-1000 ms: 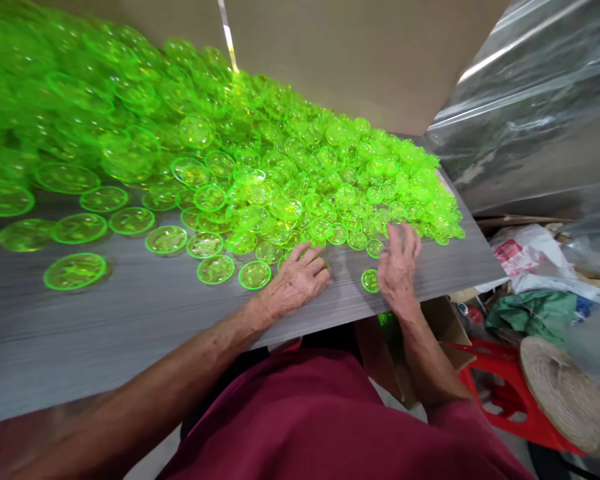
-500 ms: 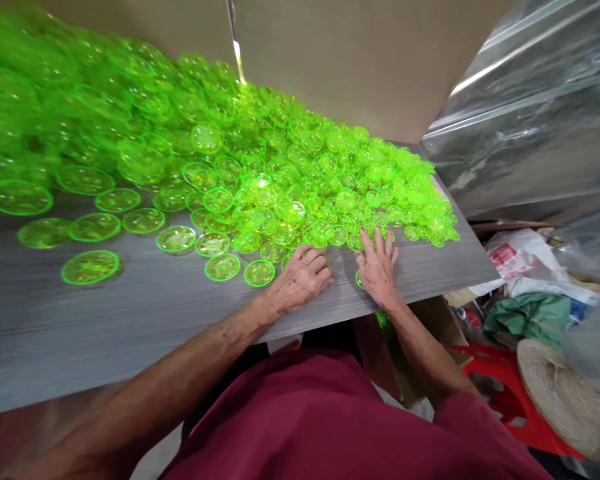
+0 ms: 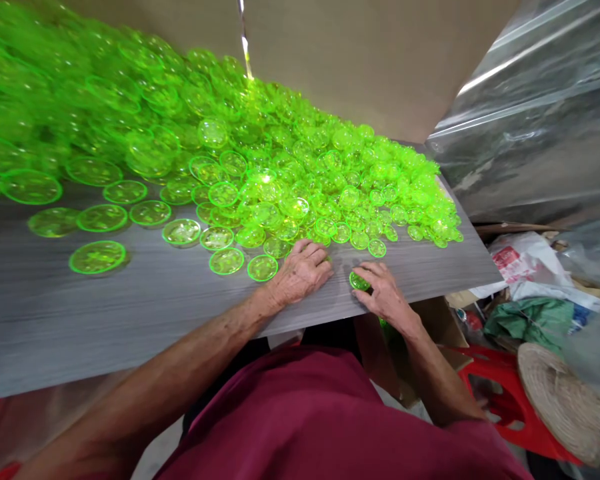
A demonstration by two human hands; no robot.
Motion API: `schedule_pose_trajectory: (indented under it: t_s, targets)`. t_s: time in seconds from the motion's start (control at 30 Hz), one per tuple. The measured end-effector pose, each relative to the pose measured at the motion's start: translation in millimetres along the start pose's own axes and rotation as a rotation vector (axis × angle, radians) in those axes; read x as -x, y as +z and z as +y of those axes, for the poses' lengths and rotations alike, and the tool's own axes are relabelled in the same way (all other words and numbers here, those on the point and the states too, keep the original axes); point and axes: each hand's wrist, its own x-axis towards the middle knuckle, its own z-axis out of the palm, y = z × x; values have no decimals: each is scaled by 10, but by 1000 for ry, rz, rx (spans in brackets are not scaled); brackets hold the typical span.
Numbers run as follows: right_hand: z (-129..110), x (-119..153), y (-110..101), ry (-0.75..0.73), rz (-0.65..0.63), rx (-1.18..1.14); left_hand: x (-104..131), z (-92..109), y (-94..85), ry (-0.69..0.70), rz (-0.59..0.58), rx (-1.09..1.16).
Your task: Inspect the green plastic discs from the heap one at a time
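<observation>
Nearest my camera I have the maroon shirt [image 3: 300,413], then the grey tabletop [image 3: 180,327]. Just in from its near edge, the right hand [image 3: 383,290] has thumb and forefinger apart around the side of 1 green disc [image 3: 359,281]; I cannot tell if they press on it. The left hand [image 3: 303,272] lies palm down, fingers bent and close together, at the front of the heap; what is under it I cannot tell. Loose discs [image 3: 97,257] lie to its left, and the heap [image 3: 280,153] runs back to the brown panel [image 3: 355,67]. On my right are the red stool [image 3: 505,400], straw hat [image 3: 555,400], green bag [image 3: 530,320] and white bag [image 3: 543,257], whose red print I cannot read. Since 0.5 s ago, the right hand has drawn back from the heap, its spread fingers now curved around that disc
</observation>
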Motion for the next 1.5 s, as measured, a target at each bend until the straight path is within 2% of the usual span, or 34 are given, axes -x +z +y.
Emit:
schedule_pose_trajectory:
  t_s: [0.1,0.23,0.3,0.37,0.43,0.5,0.6,0.73,0.8,0.87,1.0,1.13,1.27,1.37,1.5]
  targets:
    - [-26,5,39,90,39,-121,4,0,1,-24,-17,7]
    - [-18,12,-27,173,117,-219,3,-3,-4,-31,-5,-4]
    - [30,17,-81,217,134,-194,0,-4,-11,-29,13,2]
    - [107,27,-121,276,96,-144,-1,-5,-17,-36,23,12]
    - [198,46,-133,314,50,-51,2,-5,-18,-54,23,24]
    - [277,69,-120,345,64,71,6,-6,-18,-73,25,42]
    - [346,76,-101,384,219,202,9,-10,-28,-78,31,44]
    - [385,-45,-199,313,436,245,-5,-34,-74,-90,45,47]
    - [407,-133,-258,298,535,266,-14,-60,-105,-130,82,62]
    - [419,-196,-241,346,582,270,-22,-94,-136,-194,120,65]
    - [372,-188,46,452,363,248,-35,-167,-196,-352,176,51]
    - [326,-140,231,434,389,319,-48,-221,-235,-448,253,34]
    - [373,-145,143,423,424,259,-42,-278,-229,-480,285,-12]
    - [402,-93,43,324,434,162,-28,-336,-219,-526,297,-31]
    - [324,100,19,234,431,186,-19,-398,-240,-557,323,-57]
